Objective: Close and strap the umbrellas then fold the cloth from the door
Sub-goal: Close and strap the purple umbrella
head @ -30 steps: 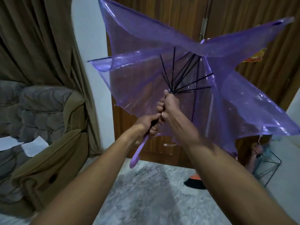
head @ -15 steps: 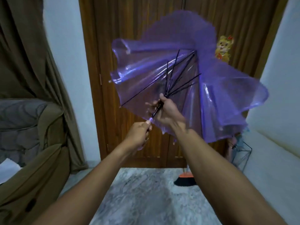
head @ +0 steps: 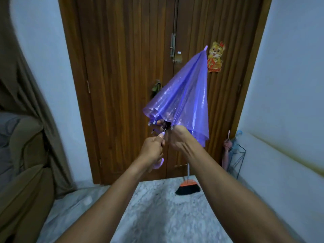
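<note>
The left hand is clamped on the handle; at one o'clock, the right hand grips the runner. The purple umbrella has just collapsed from spread to cone, tip toward the door; strapping likely follows.

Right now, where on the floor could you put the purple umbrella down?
The grey floor between the sofa and the right wall is bare. Near the door it is crowded: a broom leans there, and a wire rack fills the right corner. Both hands hold the umbrella.
</note>
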Demonstrator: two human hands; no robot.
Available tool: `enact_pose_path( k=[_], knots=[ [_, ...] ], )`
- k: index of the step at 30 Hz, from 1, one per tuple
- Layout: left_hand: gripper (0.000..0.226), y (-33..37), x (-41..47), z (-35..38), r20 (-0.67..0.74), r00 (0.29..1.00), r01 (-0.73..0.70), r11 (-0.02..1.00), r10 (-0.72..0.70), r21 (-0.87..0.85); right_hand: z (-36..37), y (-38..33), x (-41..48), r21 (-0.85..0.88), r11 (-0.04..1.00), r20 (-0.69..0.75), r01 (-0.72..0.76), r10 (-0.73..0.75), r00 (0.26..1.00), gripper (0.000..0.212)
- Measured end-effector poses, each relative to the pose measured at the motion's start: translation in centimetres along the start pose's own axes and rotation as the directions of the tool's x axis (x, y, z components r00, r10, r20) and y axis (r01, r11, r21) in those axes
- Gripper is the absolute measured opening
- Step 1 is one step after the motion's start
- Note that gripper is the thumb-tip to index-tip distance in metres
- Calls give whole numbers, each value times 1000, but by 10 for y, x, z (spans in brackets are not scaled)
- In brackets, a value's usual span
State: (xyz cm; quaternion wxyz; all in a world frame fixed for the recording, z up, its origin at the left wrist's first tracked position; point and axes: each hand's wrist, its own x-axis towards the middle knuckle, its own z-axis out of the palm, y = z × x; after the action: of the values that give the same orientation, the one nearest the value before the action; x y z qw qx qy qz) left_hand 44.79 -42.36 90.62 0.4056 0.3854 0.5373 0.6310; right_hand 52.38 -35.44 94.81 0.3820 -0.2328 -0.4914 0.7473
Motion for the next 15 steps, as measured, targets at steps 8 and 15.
enact_pose_path(
  k=[8,15],
  knots=[
    [46,-2,-3,-1,134,990,-38,999,33,36,-14,-9,-5,-230,971,23,-62,69,997,41],
    [18,32,-15,6,-286,801,-351,799,527,488,-54,-21,0,-393,919,-152,-15,-49,987,22]
  ],
)
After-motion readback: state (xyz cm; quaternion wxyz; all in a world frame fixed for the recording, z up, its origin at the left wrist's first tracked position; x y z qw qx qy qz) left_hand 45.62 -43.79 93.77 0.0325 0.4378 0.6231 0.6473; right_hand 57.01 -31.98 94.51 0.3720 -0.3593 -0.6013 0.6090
